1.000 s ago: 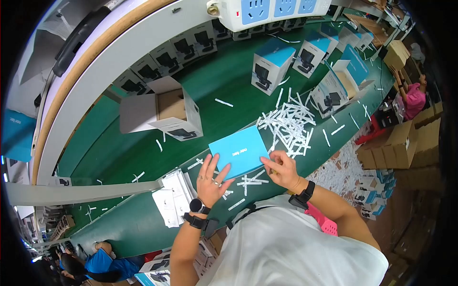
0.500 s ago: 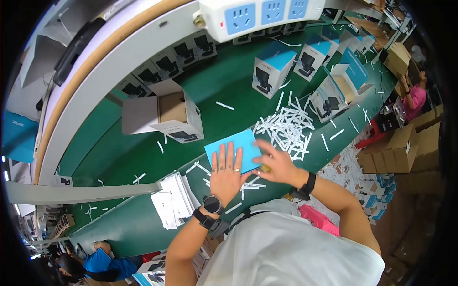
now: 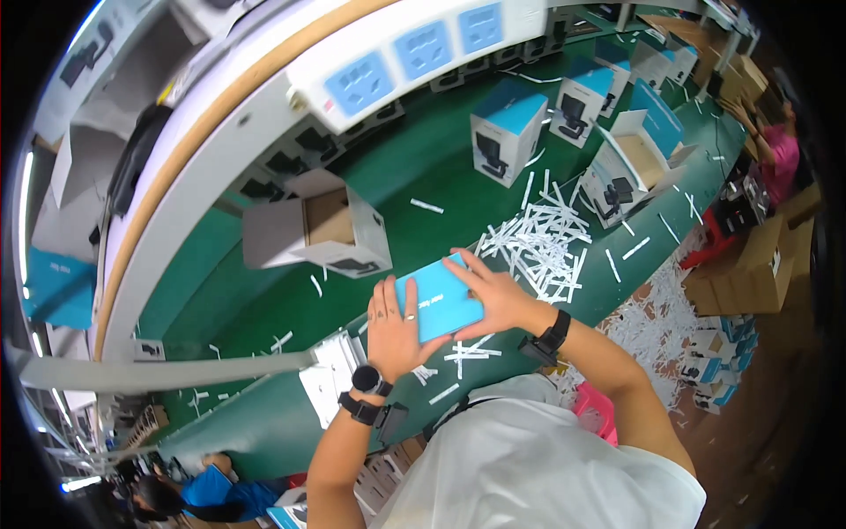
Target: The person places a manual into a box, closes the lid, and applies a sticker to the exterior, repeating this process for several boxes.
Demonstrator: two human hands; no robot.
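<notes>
By green table (image 3: 247, 410) edge, left hand (image 3: 394, 328) and right hand (image 3: 495, 301), fingers gripping blue box (image 3: 443, 309), open carton (image 3: 357, 236) close ahead-left

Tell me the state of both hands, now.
Left hand: open, fingers extended over the left end of the blue rectangular cardboard box.
Right hand: open, fingers spread at the box's right end.

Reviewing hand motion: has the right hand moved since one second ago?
Yes: the right hand has moved leftward and slightly up in the picture, closer to the open white box.
</notes>
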